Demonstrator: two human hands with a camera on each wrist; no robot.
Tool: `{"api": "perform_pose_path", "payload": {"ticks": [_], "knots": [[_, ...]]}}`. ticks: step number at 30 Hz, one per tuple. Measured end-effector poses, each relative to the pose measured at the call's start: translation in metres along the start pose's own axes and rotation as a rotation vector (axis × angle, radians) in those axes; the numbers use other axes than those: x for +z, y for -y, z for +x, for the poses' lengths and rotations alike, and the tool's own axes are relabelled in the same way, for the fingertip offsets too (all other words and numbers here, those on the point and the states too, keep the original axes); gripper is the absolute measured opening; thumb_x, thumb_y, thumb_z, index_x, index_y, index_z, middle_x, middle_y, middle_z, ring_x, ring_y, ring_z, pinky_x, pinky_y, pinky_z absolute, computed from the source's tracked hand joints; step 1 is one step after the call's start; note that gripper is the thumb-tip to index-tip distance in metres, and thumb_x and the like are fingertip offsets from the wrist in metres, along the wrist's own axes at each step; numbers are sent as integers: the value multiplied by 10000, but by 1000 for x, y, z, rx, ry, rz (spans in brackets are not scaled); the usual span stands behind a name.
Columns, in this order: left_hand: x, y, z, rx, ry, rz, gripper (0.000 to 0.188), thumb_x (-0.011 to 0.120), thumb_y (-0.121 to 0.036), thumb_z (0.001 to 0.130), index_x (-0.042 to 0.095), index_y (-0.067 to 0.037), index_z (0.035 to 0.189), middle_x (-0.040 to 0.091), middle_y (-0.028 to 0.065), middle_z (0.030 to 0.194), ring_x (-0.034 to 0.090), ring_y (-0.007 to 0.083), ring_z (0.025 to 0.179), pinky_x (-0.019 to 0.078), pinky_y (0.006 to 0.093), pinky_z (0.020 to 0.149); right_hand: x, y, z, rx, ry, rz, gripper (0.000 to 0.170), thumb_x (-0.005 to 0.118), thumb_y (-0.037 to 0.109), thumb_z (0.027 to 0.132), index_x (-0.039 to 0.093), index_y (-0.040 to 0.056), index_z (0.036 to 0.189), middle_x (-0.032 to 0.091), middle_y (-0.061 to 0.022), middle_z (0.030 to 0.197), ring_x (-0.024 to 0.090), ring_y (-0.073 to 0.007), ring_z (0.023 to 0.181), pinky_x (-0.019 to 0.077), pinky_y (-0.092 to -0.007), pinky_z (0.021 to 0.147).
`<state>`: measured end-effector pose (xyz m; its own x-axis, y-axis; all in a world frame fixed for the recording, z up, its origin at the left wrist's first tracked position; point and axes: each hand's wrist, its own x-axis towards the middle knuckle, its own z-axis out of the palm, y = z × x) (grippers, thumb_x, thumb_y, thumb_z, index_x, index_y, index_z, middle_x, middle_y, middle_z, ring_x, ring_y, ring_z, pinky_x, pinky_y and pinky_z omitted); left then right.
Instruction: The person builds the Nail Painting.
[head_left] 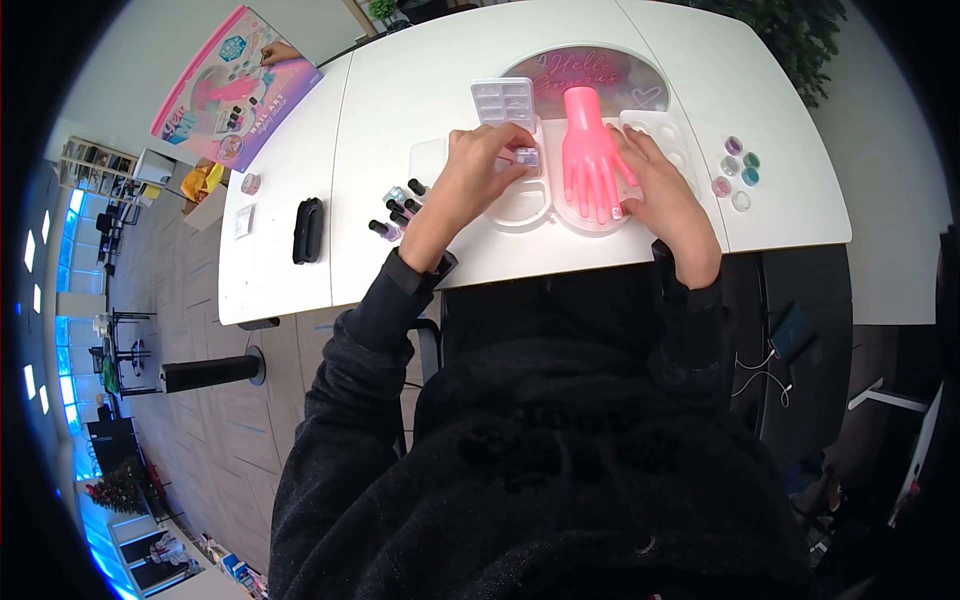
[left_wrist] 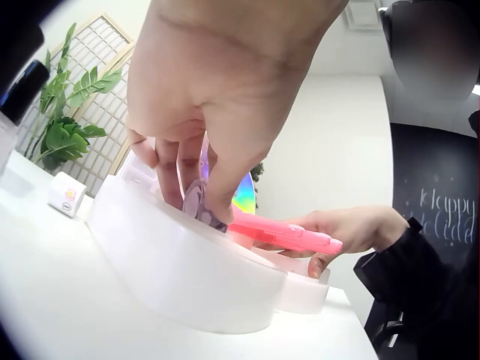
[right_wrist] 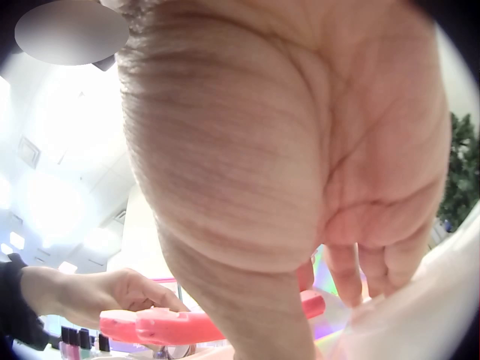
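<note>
Pink model hand (head_left: pixel 590 155), on white tray (head_left: pixel 520 226), worktop (head_left: pixel 385 115).
We list: left grip (head_left: pixel 478 172), narrow, pinching a small purple container (head_left: pixel 528 157) at the tray; right grip (head_left: pixel 668 192), wide, fingers extended, beside the pink model hand.

So a big white table (head_left: pixel 385 120) is filling the top middle of the head view, a greyish floor (head_left: pixel 230 430) is showing seams, and windows (head_left: pixel 70 265) are glowing pretty blue on the left. Pale wall (head_left: pixel 895 210) is running down the right. Left wrist view: a blackboard (left_wrist: pixel 431 169) is showing white lettering.
</note>
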<state>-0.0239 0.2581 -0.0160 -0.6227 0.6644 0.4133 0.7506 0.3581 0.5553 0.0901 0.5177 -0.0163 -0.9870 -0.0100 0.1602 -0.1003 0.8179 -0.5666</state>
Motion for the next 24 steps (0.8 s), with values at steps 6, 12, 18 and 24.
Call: {"api": "perform_pose_path", "payload": {"ticks": [6, 12, 18, 24], "knots": [[2, -12, -3, 11, -83, -30, 323, 857, -2, 781, 754, -14, 1087, 702, 119, 1064, 718, 309, 977, 593, 397, 832, 0, 2, -1, -3, -5, -2, 1031, 819, -112, 691, 446, 199, 1600, 388, -198, 1656, 481, -403, 1446, 497, -420, 1139], [-12, -14, -11, 42, -135, 259, 309, 874, -44, 746, 783, -58, 1041, 679, 102, 1026, 677, 315, 914, 553, 431, 819, 2, -1, -1, -39, -41, -36, 1010, 834, -100, 685, 462, 177, 1583, 404, -197, 1643, 521, -415, 1406, 515, -422, 1124], [-16, -11, -18, 15, -77, 461, 281, 861, -75, 778, 783, -71, 1048, 696, 90, 1031, 691, 295, 933, 552, 407, 791, 2, -1, -1, -2, 2, 4, 1024, 795, -127, 704, 436, 199, 1606, 369, -196, 1668, 466, -401, 1461, 487, -419, 1148], [-13, -15, -16, -113, -103, 442, 266, 849, -63, 795, 765, -66, 1047, 701, 99, 952, 707, 285, 812, 555, 406, 732, -3, 5, -1, 1, 2, 1, 1020, 816, -125, 695, 447, 182, 1595, 376, -195, 1664, 491, -402, 1440, 502, -412, 1139]]}}
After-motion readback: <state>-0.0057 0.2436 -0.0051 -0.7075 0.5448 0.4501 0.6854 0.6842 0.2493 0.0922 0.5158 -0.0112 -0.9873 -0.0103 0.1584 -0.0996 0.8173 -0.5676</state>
